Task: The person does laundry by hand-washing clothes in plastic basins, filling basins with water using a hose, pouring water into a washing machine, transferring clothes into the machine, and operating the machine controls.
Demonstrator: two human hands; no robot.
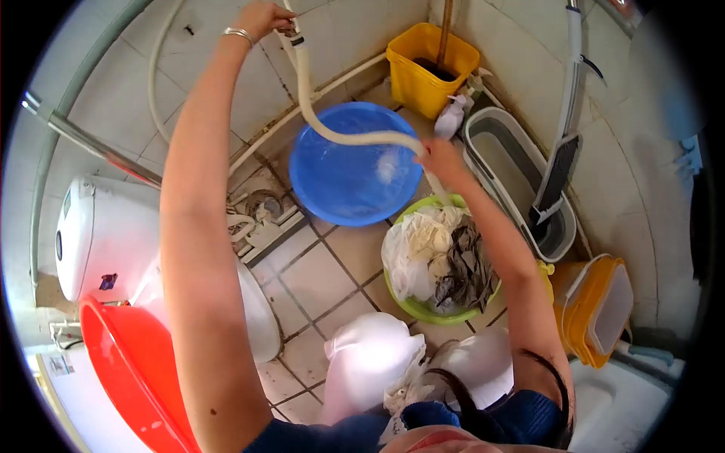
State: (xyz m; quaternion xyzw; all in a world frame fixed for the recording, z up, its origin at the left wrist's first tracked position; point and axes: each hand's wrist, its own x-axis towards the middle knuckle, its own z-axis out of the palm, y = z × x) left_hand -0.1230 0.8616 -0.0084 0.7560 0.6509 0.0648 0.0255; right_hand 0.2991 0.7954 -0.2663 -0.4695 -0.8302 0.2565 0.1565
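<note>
1. The hose [362, 139] is the main thing here; its upper end sits at the tap [290, 32] by the wall, it drops, bends to the right above the blue basin [313, 177], then turns down again; so the long axis is a lazy S, with the lower end aimed down into the green basin [434, 317]; can't tell if it touches the cloths [432, 240].
2. Left hand [263, 19] is up top, fingers closed around the tap; right hand [445, 162] has its fingers wrapped around the hose near the lower end.
3. No brand I can read; there's a small dark sticker [107, 281] on the white tank [117, 241], plus a printed sheet [62, 365] lower left, print too tiny to make out.
4. Containers: blue basin has water in it and a whitish patch; green basin is heaped with white, cream and dark grey cloths; yellow bucket [411, 75] holds something dark, with a wooden handle [447, 26] rising out; long grey-white tub [495, 134] has a flat mop [557, 174] leaning in it; big red basin [136, 370] stands tilted at left, contents hard to see.
</note>
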